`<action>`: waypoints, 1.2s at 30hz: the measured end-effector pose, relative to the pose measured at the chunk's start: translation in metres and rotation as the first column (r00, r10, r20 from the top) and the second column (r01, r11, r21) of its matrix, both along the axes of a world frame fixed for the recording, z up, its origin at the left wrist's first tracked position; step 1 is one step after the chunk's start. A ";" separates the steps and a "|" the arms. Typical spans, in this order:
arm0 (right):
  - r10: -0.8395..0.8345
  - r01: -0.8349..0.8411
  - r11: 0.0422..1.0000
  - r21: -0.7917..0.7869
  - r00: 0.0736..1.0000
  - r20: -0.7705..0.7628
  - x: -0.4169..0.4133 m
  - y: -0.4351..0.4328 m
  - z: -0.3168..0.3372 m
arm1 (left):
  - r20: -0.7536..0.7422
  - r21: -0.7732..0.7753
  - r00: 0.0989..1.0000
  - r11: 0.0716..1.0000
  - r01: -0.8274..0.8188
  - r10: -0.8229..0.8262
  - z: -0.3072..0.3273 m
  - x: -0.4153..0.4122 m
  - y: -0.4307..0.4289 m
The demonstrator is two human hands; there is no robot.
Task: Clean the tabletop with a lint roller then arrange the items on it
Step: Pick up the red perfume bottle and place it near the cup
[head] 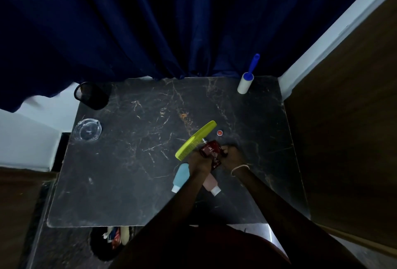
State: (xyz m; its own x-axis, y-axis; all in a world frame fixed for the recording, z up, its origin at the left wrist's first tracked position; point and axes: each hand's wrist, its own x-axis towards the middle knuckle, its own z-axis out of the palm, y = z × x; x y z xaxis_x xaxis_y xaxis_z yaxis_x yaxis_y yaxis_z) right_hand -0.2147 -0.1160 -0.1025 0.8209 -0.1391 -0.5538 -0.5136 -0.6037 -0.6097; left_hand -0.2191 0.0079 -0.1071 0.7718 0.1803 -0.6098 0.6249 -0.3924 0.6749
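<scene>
On the dark marble tabletop both hands meet at a dark red perfume bottle. My left hand and my right hand grip it from either side. A yellow-green comb lies slanted just left of the bottle, touching my left hand. A light blue tube and a pink tube lie under my wrists. A small red cap sits beyond the bottle. The lint roller with a blue handle stands at the far right corner, away from both hands.
A glass ashtray rests near the left edge. A black mesh cup stands at the far left corner. A dark blue curtain hangs behind the table, a wooden panel on the right. A bin sits below the front edge.
</scene>
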 end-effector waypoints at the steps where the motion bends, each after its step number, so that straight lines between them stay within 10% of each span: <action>1: -0.004 0.004 1.000 0.007 1.000 -0.001 0.001 -0.001 -0.001 | -0.025 -0.011 0.999 1.000 -0.022 0.022 0.000 0.001 -0.001; 15: -0.112 0.031 0.886 0.463 0.982 0.149 -0.019 -0.010 0.024 | -0.065 -0.635 0.964 0.735 -0.238 0.256 0.044 -0.013 0.033; 25: 0.204 -0.155 0.970 -0.189 0.939 0.277 0.045 -0.002 0.022 | -0.119 -0.565 0.947 0.764 -0.311 0.298 0.056 -0.031 0.071; 30: 0.250 -0.182 0.950 -0.254 0.931 0.265 0.044 0.001 0.013 | -0.044 -0.532 0.966 0.812 -0.239 0.255 0.065 -0.038 0.078; 36: -0.194 0.090 0.929 0.359 0.945 0.265 0.033 0.012 0.042 | 0.102 -0.419 0.974 0.897 -0.143 0.203 0.077 -0.043 0.084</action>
State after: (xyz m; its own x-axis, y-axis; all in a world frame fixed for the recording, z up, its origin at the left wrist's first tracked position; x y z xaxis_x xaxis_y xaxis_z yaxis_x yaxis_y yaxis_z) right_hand -0.1818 -0.1044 -0.0609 0.9377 -0.1142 -0.3281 -0.3471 -0.2693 -0.8983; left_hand -0.2620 0.0919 -0.0298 0.8333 0.0786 -0.5472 0.5458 0.0404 0.8370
